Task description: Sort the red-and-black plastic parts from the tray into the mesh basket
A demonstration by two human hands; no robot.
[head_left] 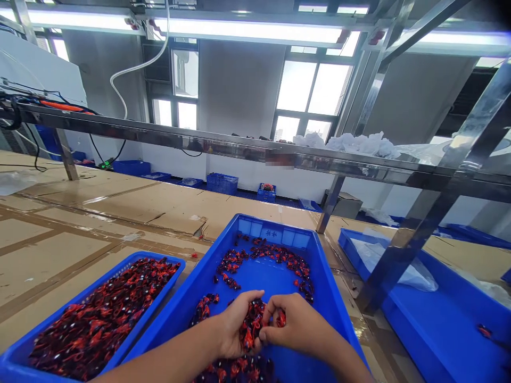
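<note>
Both my hands are down inside a blue plastic tray [275,226], cupped together around a clump of small glossy red-and-black pieces [249,324]. My left hand [239,324] holds the clump from the left, and my right hand [295,324] closes on it from the right. More of these pieces lie in a curved band [263,255] along the tray's far side, and another heap [235,369] sits under my wrists. Their exact kind is too small to tell.
A second blue tray [155,260] packed with the same pieces stands to the left. To the right, a blue tray [359,250] holds white plastic sheet. Cardboard covers the bench [120,234]. A steel frame [423,229] rises at right, with blue crates [221,183] on the far floor.
</note>
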